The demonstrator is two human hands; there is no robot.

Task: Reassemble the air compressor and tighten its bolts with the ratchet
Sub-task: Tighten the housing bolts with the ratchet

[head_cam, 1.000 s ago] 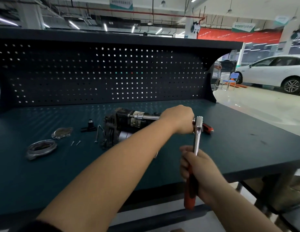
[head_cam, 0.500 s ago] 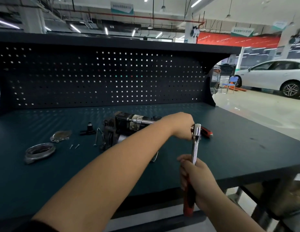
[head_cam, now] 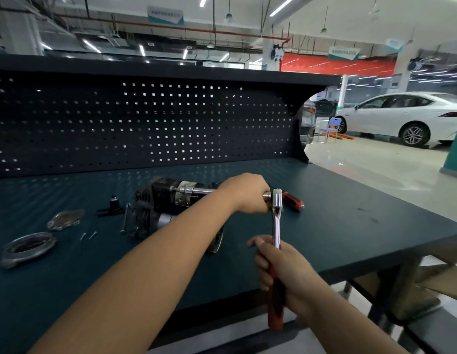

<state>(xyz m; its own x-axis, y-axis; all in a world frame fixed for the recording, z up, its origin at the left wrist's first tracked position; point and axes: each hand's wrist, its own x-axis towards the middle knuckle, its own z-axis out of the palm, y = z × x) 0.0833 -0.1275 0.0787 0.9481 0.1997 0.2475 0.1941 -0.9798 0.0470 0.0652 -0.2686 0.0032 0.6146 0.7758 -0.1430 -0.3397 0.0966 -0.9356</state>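
The black air compressor (head_cam: pixel 158 200) lies on its side on the dark workbench (head_cam: pixel 349 226). A chrome extension bar (head_cam: pixel 196 191) runs from it to the right into the ratchet head (head_cam: pixel 277 200). My left hand (head_cam: pixel 247 194) grips the bar's outer end right beside the ratchet head. The ratchet's chrome shank points down toward me, and my right hand (head_cam: pixel 278 267) grips its red and black handle (head_cam: pixel 275 312) at the bench's front edge.
Left of the compressor lie a metal ring (head_cam: pixel 27 247), a round plate (head_cam: pixel 65 219), two small screws (head_cam: pixel 88 235), a long bolt (head_cam: pixel 125 218) and a black fitting (head_cam: pixel 112 205). A red-handled tool (head_cam: pixel 293 201) lies behind the ratchet. A pegboard (head_cam: pixel 145 123) backs the bench.
The ratchet handle has swung slightly left, from tilted to nearly vertical below its head. My left hand stays on the extension bar; the camera has tilted a little.
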